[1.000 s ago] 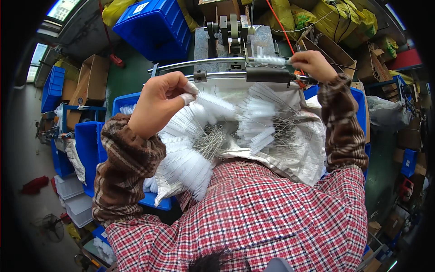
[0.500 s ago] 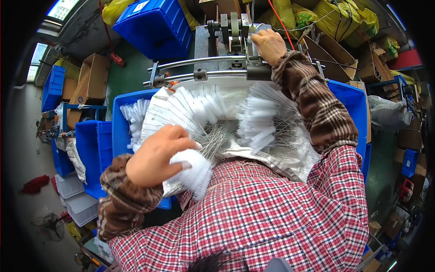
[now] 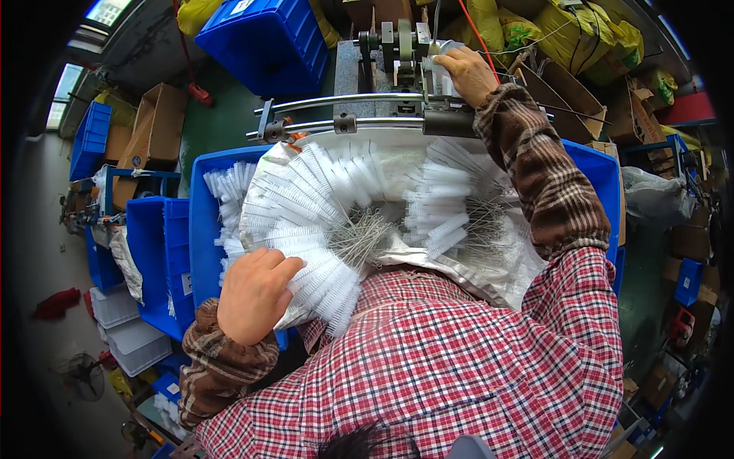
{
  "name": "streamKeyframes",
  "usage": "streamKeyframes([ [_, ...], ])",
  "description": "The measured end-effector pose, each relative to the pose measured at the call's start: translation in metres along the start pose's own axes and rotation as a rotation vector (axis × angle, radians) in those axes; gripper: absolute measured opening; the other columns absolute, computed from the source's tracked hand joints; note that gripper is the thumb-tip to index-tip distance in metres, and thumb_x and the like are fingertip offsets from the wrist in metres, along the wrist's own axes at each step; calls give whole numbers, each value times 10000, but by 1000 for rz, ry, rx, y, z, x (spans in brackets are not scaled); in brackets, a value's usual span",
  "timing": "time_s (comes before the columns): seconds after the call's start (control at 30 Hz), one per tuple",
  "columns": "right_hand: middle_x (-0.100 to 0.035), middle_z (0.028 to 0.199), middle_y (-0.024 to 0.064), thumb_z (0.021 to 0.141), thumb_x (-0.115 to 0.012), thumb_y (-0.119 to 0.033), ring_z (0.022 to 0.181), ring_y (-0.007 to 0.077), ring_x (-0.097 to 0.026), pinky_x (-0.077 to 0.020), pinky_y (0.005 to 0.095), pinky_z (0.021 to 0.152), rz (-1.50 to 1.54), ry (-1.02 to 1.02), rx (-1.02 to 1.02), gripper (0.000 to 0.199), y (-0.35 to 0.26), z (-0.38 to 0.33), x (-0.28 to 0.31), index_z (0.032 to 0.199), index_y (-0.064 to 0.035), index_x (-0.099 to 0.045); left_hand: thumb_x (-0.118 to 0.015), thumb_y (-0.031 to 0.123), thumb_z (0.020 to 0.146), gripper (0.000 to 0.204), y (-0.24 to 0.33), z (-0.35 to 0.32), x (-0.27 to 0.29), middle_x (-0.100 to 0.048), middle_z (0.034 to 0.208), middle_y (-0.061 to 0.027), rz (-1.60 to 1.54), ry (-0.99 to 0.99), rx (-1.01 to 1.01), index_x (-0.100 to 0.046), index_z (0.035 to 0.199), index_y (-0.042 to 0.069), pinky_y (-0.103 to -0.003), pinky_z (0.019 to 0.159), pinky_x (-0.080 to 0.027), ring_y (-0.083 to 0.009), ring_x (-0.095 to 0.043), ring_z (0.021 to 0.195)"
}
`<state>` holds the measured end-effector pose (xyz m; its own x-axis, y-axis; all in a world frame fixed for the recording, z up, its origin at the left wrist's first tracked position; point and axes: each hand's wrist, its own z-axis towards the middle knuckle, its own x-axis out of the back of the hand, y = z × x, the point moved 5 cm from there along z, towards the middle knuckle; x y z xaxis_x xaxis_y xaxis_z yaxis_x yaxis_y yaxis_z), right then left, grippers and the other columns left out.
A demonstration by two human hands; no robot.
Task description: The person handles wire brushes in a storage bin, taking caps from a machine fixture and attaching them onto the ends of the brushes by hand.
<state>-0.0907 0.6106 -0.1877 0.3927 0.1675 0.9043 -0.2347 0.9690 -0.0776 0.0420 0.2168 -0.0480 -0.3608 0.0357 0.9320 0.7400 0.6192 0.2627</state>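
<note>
Rails (image 3: 386, 122) btwn our R hand (image 3: 468, 75) & brushes (image 3: 287, 206); L hand (image 3: 256, 294) nearer us now, by L edge of sack (image 3: 501, 271); both curled, can't tell grip.

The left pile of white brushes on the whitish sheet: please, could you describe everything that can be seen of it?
The left pile is a fan of many slim brushes, with fine white, plastic-looking bristles spread outward. Their thin, bare metal stems cross in a tangle at its right. It lies on the whitish sheet. The left hand is at its lower-left edge; its grip is hidden.
</note>
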Motion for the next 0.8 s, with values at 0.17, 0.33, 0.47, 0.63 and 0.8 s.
streamKeyframes([
  [0.17,-581,1081,40,779,-714,-358,1058,225,-515,-381,390,878,-271,39,-187,446,-5,-40,40,1135,-102,-634,-748,143,682,330,3,-9,7,-589,709,-72,-33,32,29,-647,989,77,-376,650,-446,-274,-587,707],
  [0.33,-583,980,42,768,-718,-373,1007,229,-523,-382,398,847,-226,55,-301,438,-5,-49,35,1097,-94,-644,-769,240,680,430,15,-11,7,-562,661,-64,-70,-108,-12,-612,1048,83,-387,591,-428,-274,-577,647],
  [0.47,-599,922,33,759,-722,-357,967,226,-540,-382,397,824,-190,79,-270,346,-29,-29,24,974,-93,-661,-737,161,677,342,19,-12,2,-544,639,-67,-48,-45,-28,-595,977,80,-386,584,-424,-272,-562,623],
  [0.63,-593,899,34,770,-708,-352,951,212,-550,-376,387,813,-175,62,-228,277,-68,6,13,903,-113,-664,-665,44,654,193,16,-14,1,-582,669,-80,53,18,-6,-583,828,59,-395,597,-412,-295,-560,622],
  [0.8,-592,918,38,786,-694,-341,948,217,-554,-368,409,816,-179,50,-215,284,-62,0,13,948,-112,-651,-677,43,670,144,10,-14,22,-573,662,-86,71,124,0,-580,777,44,-386,594,-401,-290,-549,611],
])
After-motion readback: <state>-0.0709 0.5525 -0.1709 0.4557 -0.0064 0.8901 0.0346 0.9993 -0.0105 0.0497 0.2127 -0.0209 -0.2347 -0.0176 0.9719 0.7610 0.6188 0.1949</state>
